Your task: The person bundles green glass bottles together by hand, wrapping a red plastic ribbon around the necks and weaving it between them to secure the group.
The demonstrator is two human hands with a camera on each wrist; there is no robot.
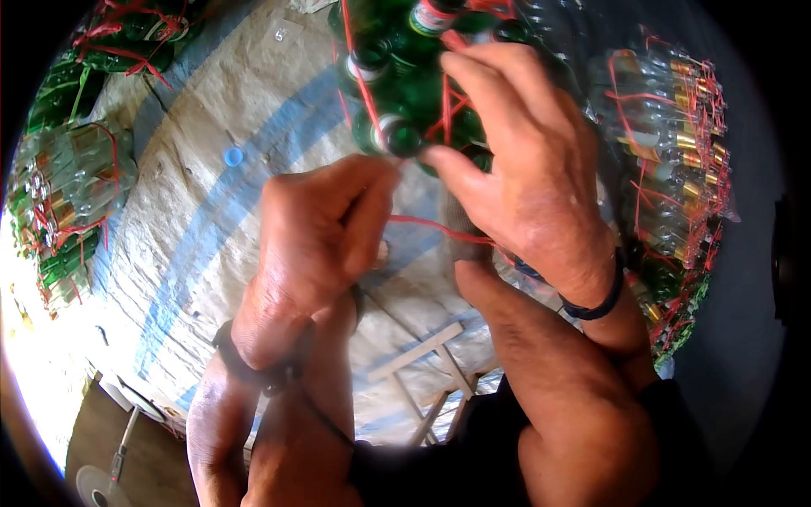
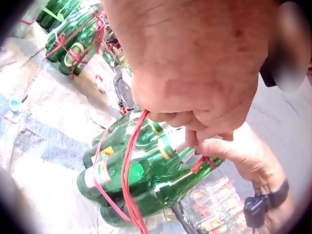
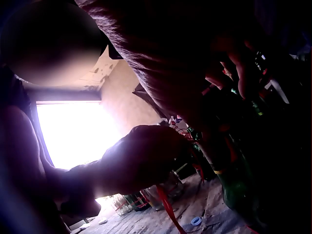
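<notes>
A bundle of green glass bottles is wrapped with red plastic twine and a pink strand. My left hand, fingers curled, grips the red twine close beside the bottle mouths; a strand runs down from it in the left wrist view. My right hand lies over the bottle tops with thumb and fingers spread apart, the thumb tip beside one bottle's mouth. A red knot shows close to that thumb in the left wrist view. The right wrist view is dark, with the right fingers near the bottle necks.
Tied clear bottles with gold necks stand at the right. More tied bottles are at the left. A blue cap lies on the creased sheet. My bare legs flank the work, with a wooden frame between them.
</notes>
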